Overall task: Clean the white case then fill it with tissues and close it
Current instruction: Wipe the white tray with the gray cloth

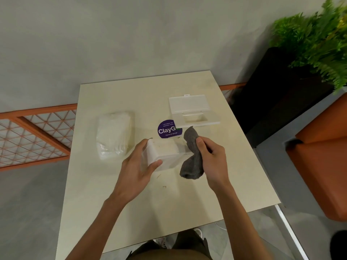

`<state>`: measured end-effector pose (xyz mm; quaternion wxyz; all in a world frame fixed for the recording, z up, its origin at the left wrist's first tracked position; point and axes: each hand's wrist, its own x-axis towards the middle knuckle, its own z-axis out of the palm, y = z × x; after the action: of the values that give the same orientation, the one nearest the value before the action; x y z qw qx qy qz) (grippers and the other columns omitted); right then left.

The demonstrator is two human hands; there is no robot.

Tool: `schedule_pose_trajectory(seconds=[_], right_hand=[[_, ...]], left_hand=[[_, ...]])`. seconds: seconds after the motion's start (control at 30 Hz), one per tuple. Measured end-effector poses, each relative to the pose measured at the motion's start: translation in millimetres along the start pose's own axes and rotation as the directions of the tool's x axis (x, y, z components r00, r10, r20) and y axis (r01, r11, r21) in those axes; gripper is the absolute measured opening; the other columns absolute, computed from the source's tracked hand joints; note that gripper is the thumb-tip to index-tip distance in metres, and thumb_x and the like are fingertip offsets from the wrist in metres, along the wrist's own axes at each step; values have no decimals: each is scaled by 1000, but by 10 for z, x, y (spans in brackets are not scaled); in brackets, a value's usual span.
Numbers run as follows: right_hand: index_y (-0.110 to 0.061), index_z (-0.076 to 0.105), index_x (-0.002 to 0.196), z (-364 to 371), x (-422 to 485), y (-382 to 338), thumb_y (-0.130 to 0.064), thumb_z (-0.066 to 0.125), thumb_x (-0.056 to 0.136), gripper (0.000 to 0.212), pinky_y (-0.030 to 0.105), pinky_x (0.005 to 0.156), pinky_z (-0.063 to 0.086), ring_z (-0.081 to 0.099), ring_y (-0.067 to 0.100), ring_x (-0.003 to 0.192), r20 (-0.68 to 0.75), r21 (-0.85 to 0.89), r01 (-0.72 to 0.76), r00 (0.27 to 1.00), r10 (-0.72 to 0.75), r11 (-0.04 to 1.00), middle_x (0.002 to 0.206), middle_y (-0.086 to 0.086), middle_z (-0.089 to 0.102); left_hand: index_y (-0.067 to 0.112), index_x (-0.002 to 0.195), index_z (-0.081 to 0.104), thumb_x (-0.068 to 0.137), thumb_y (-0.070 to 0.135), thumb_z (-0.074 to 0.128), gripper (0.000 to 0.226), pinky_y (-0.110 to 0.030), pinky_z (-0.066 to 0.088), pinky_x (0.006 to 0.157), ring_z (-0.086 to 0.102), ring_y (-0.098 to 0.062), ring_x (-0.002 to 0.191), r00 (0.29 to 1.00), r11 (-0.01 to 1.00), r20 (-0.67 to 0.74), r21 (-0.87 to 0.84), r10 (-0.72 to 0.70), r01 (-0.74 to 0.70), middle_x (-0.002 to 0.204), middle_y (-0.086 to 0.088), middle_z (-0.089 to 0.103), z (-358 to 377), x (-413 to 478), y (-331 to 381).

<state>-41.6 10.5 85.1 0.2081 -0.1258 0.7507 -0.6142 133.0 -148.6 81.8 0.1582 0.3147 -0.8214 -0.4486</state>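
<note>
While the case sits mid-table, counts from left to right: one railing, one tissue pack, two hands, one case, one sticker, one lid, one cloth, one planter, one seat.

- Orange lattice railing (28, 136): beyond the left edge of the table (131, 212), lower than the top.
- Tissue pack (114, 135): clear wrap, lying flat, close to the left table edge and well apart from the far edge.
- Left hand (139, 166): grips the left end of the white case (165, 154), thumb on the near side, fingers curled round the far side.
- White case: open-topped and lidless, resting on the table at centre, just right of the pack with a narrow strip of bare top between them.
- Purple round sticker (167, 129): on the tabletop just behind the case; its right rim is covered by the lid.
- Lid (191, 111): separate from the case, flap raised, lying far right near the right table edge.
- Grey cloth (191, 160): hangs from the right hand (212, 156), which pinches it under the thumb, at the right end of the case; whether it touches the case cannot be told.
- Black planter (281, 94) with green plant (315, 40), then orange seat (323, 166): both beyond the right edge.

Widest bare stretch: from the case to the near edge, crossed by both forearms.
</note>
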Motion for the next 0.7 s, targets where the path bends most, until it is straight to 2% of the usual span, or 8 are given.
schedule_pose_trajectory(seconds=[0.1,0.17,0.23,0.3,0.43,0.53,0.63,0.7], right_hand=[[-30,80,108,183,-145,-57,-26,58,111,23,27,73,57,72,4,75,-4,-122,91,996,-92,988,81,-7,79],[-32,77,110,354,-276,-94,-26,55,113,23,26,71,57,72,7,72,36,-222,208,978,-206,953,75,-8,77],[-32,76,121,542,-406,-92,-26,57,111,22,23,87,52,63,6,93,68,-363,386,919,-389,848,105,-14,78],[-26,73,134,737,-519,-29,-21,60,109,28,16,97,43,52,12,107,147,-461,526,839,-524,715,131,-12,71],[-17,64,145,954,-573,255,-15,57,104,41,32,102,51,53,25,114,437,-627,676,717,-544,387,149,0,59],[-17,66,143,914,-504,282,-17,50,108,39,32,102,49,55,25,118,440,-608,688,708,-553,397,149,1,60],[-12,75,128,909,-488,181,-9,63,100,31,31,87,55,49,16,109,340,-572,700,677,-653,427,127,3,72],[-13,75,127,925,-402,185,-16,55,103,31,35,83,60,45,16,102,241,-605,614,748,-619,507,117,4,73]], left_hand=[[34,151,41,92,51,72,69,2,39,91,50,-1,121,999,999,-23,-14,-42,41,138,25,51,94,-48,-194],[29,152,44,91,50,73,71,6,36,90,49,4,117,997,998,-60,-27,-54,52,137,23,51,154,-83,-277],[20,154,46,91,43,77,73,10,31,88,45,11,118,993,998,-109,-39,-45,41,139,21,51,209,-109,-328],[17,154,49,92,32,79,71,7,30,96,46,11,122,990,1000,-139,-10,-10,8,142,19,52,250,-116,-373],[14,139,61,88,6,79,55,-6,45,97,57,9,110,983,993,-140,44,116,-111,129,9,66,280,-135,-432],[13,131,63,90,14,77,44,-8,47,92,59,14,107,979,989,-143,19,148,-147,123,8,68,271,-135,-463],[15,135,62,95,26,75,43,-14,50,93,60,12,108,981,989,-131,-2,146,-147,124,12,67,286,-132,-490],[14,145,56,94,37,74,59,-5,44,95,59,6,111,987,995,-125,7,101,-101,130,14,63,296,-160,-516]])
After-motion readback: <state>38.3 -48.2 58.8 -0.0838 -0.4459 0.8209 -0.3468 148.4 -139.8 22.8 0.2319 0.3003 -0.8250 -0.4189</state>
